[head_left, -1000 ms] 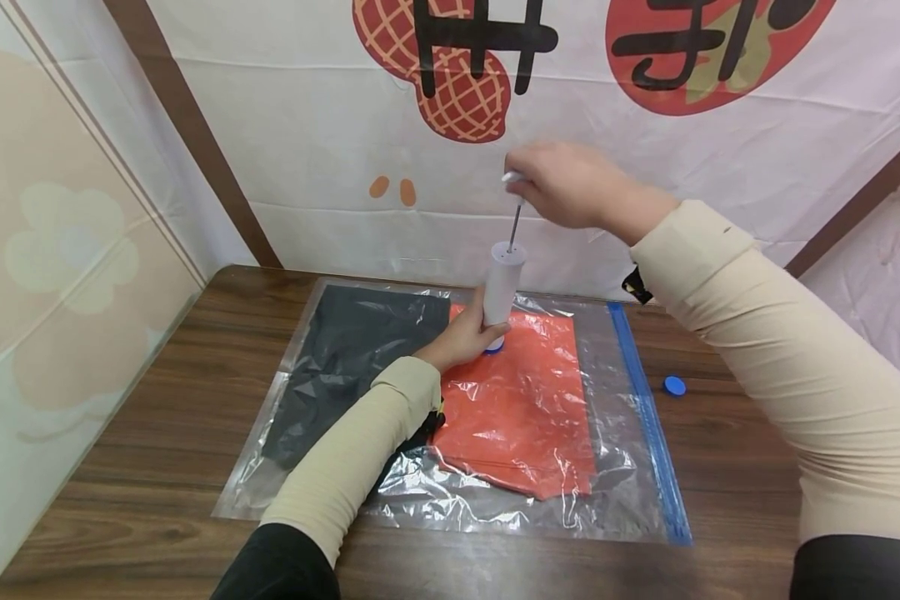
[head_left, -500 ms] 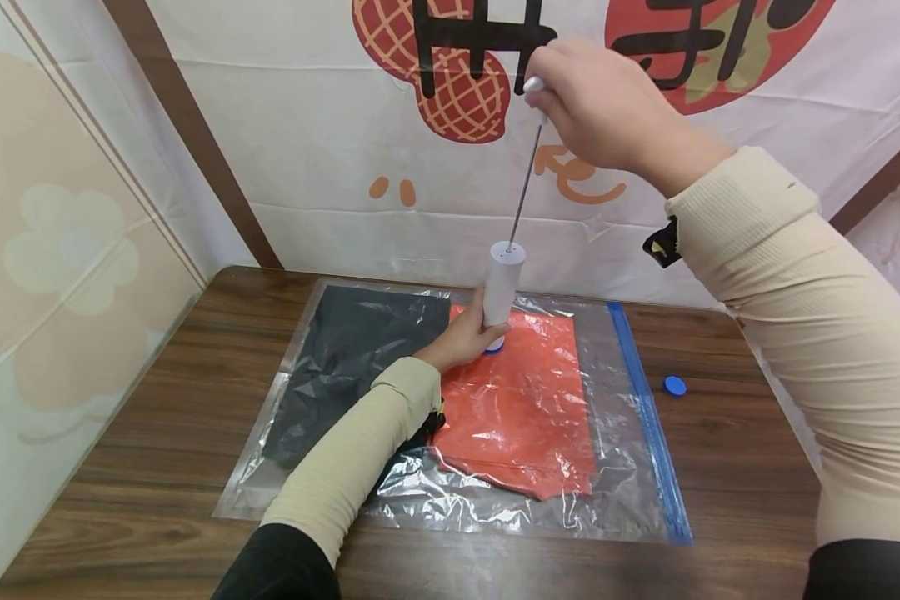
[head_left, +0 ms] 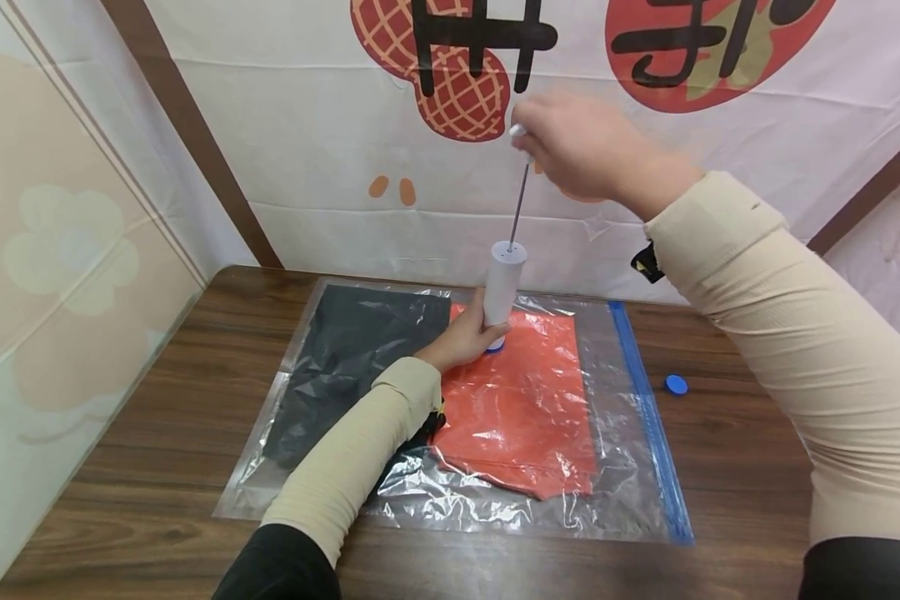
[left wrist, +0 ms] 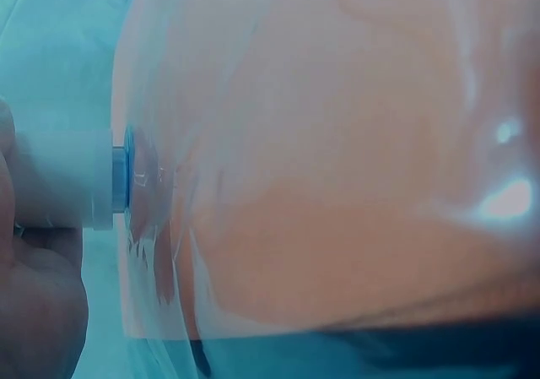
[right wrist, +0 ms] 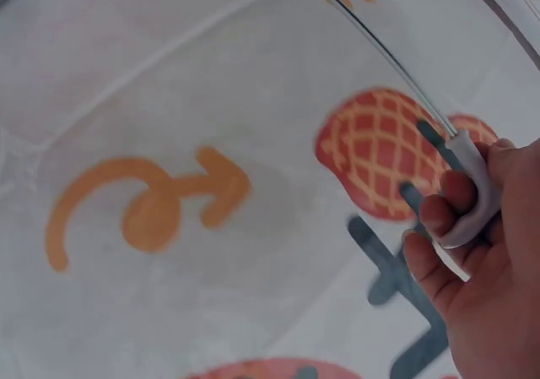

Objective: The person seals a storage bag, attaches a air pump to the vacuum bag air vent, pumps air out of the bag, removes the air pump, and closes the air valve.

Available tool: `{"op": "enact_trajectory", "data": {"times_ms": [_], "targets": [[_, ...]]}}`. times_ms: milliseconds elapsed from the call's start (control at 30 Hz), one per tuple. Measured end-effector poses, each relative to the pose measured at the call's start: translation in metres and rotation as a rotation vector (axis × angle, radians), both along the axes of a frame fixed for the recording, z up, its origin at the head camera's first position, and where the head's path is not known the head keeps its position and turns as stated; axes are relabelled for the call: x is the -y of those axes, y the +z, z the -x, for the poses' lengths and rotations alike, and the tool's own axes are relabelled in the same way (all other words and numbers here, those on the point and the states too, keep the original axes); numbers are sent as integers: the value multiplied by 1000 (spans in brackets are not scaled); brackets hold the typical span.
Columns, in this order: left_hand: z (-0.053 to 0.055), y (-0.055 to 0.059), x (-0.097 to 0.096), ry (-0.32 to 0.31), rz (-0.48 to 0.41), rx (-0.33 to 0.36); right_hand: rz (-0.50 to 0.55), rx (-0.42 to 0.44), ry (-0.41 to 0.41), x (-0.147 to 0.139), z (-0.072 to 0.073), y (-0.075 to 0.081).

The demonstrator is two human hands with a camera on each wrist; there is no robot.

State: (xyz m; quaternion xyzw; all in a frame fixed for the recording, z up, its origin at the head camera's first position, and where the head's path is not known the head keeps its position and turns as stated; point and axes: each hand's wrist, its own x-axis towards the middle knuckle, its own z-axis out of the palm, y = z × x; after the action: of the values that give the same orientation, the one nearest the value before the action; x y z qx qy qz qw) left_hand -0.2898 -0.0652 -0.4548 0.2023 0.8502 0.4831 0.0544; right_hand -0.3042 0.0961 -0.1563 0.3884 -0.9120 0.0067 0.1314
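My left hand grips the white cylinder of a hand pump low on its body, holding it nearly upright. The pump's lower end sits over a blue-rimmed valve in a clear vacuum storage bag, and the left wrist view shows it against the blue valve ring. Curled round the pump's white handle is my right hand, well above the cylinder. A thin metal rod runs between handle and cylinder. Folded black fabric and red-orange fabric lie inside the bag.
A small round blue cap lies on the wooden table, right of the bag's blue zip edge. Behind the table hangs a printed white cloth backdrop. A pale flowered panel stands at the left.
My right hand rises with the pump handle, drawing out the rod, then comes partway down to its present height. My left hand and the cylinder stay in place.
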Motion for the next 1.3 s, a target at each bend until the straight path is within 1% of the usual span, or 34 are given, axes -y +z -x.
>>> {"op": "enact_trajectory", "data": {"times_ms": [100,233,333,533,767,933,1067,1167,1300], "targets": [[0,-1,0,-1,6,-4,-30,31,16,2,2,-16],[-1,0,0,5,10,2,-79,104,10,5,6,-35],[-1,0,1,6,8,3,-98,134,12,7,7,-48],[1,0,1,5,-5,1,-117,139,38,9,9,-70],[2,-2,1,0,-20,6,-138,131,67,10,10,-89],[2,-4,2,-2,-27,-3,-139,125,62,11,11,-95],[3,-5,2,-3,-30,-13,-140,130,64,10,12,-95],[4,-6,2,-4,-30,-16,-141,129,62,9,12,-91],[5,-7,1,-4,-24,-18,-128,126,46,7,11,-79]]}}
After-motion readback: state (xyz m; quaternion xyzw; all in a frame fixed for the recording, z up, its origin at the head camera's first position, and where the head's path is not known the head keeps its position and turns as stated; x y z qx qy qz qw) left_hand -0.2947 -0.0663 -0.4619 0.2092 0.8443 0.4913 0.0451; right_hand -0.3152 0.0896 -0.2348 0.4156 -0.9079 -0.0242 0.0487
